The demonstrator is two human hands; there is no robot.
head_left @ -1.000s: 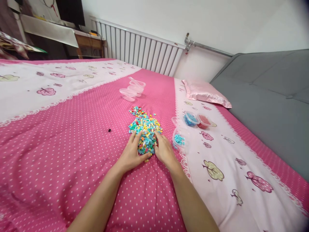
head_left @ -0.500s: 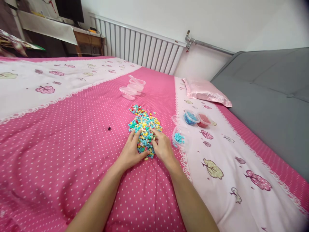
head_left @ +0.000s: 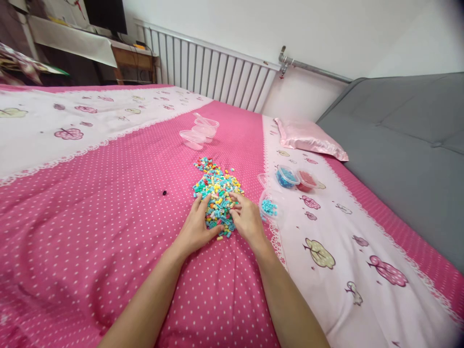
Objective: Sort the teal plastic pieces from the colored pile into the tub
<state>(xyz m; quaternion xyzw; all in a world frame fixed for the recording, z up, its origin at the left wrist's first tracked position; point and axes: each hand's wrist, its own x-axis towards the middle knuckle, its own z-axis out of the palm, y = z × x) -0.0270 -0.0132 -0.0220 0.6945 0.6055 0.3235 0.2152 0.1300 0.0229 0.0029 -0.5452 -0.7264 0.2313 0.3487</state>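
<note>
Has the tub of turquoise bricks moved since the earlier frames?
No. The tub of turquoise bricks sits in the same spot relative to the radiator; no shift shows in any direction.

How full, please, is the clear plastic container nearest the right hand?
Only partly full: turquoise toy bricks cover just part of the clear plastic container, with bare see-through plastic showing beside them.

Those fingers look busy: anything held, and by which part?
The left hand touches the brick pile, apparently holding nothing; whether the right hand holds anything can't be told.
</note>
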